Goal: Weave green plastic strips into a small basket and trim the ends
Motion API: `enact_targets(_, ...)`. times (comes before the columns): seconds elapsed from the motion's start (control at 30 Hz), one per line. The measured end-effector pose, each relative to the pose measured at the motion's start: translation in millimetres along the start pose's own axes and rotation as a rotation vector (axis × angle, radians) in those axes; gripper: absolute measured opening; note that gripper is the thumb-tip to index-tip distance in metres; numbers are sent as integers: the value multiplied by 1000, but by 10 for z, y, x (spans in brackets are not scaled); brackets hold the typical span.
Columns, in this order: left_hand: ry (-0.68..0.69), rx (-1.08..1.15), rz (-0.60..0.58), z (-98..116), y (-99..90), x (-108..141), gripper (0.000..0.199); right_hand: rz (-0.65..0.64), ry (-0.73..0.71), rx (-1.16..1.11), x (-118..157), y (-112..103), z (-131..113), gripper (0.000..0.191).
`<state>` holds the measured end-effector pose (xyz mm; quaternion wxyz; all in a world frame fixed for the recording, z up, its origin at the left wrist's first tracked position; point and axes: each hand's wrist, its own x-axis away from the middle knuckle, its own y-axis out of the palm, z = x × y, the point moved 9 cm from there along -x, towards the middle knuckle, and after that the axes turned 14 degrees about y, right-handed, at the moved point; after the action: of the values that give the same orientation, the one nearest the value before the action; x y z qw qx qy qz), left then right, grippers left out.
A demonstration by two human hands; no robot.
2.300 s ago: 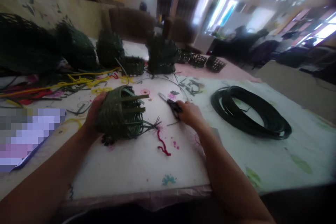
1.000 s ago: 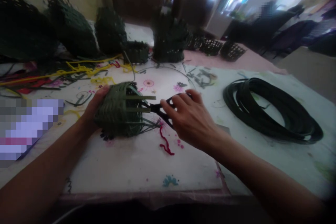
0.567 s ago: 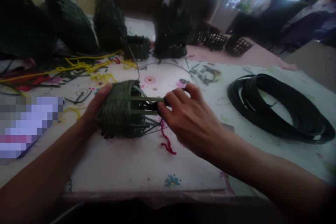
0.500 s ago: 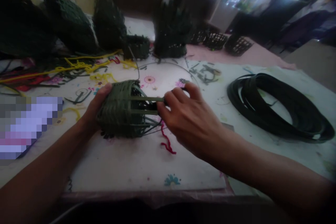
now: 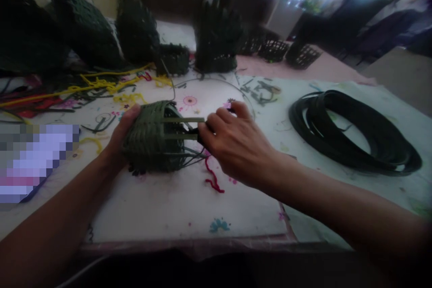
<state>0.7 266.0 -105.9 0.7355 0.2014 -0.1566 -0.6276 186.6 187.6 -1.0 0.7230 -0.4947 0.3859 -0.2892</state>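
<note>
A small dark green woven basket [image 5: 148, 132] lies on its side on the table, its open end toward the right, with several unwoven strips [image 5: 184, 120] sticking out. My left hand [image 5: 123, 132] is closed round its base, thumb on the upper side; most of the fingers are hidden behind the weave. At the open end, my right hand [image 5: 229, 139] is closed on what looks like black-handled scissors [image 5: 201, 134], mostly covered by the fingers. Their dark front part is among the strips. A thin strand [image 5: 173, 83] arcs up from the basket's rim.
To the right lies a big coil of dark green strip [image 5: 354, 144]. A red yarn piece [image 5: 213, 177] is below my right hand. Yellow yarn [image 5: 101, 84] and strip scraps [image 5: 266, 92] lie behind. Finished-looking baskets [image 5: 218, 36] stand along the back. A pixelated flat object [image 5: 43, 157] is at left.
The view has shifted slightly. My right hand has moved a little up and left along with the scissors, close to the strip ends; my left hand still holds the basket.
</note>
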Motion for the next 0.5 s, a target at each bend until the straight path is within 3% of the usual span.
enact_targets(0.27,-14,21,-8,4,74,-16,40,-25,158,-164,126,271,252,27)
enact_targets(0.5,-18,72,-28,-50,-4,-88,30,-86,302,-462,255,618,513,42)
